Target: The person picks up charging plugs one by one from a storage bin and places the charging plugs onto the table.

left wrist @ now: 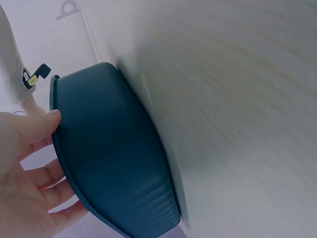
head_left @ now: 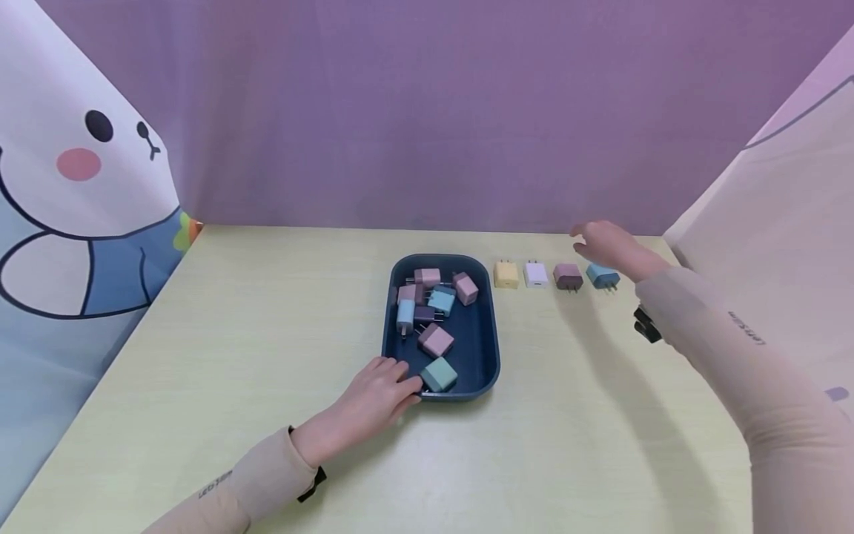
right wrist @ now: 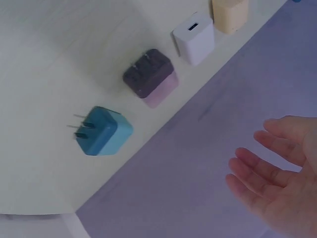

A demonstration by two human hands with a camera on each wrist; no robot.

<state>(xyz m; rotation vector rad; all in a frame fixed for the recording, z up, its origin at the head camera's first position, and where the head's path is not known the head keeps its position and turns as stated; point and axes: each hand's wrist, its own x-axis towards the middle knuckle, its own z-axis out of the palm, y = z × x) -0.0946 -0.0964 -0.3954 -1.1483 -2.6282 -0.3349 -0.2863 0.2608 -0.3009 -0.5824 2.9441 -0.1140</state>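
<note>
My left hand [head_left: 376,397] holds the near left corner of a dark blue tray [head_left: 494,326]; in the left wrist view the thumb lies on the rim of the tray [left wrist: 109,148] and the fingers reach behind it. Several wall chargers lie in the tray, among them a green charger [head_left: 439,374] nearest that hand and a pink charger [head_left: 437,340]. To the right, my right hand [head_left: 610,243] is raised with nothing in it, fingers loosely bent [right wrist: 277,178]. Closest to it on the table is a blue charger [head_left: 603,277], its prongs showing in the right wrist view.
Left of the blue charger, a purple-pink charger [head_left: 568,277], a white charger [head_left: 536,274] and a yellow charger [head_left: 506,274] form a row along the table's [head_left: 267,311] far side. A purple backdrop [head_left: 427,111] rises behind, with printed cloth at both sides.
</note>
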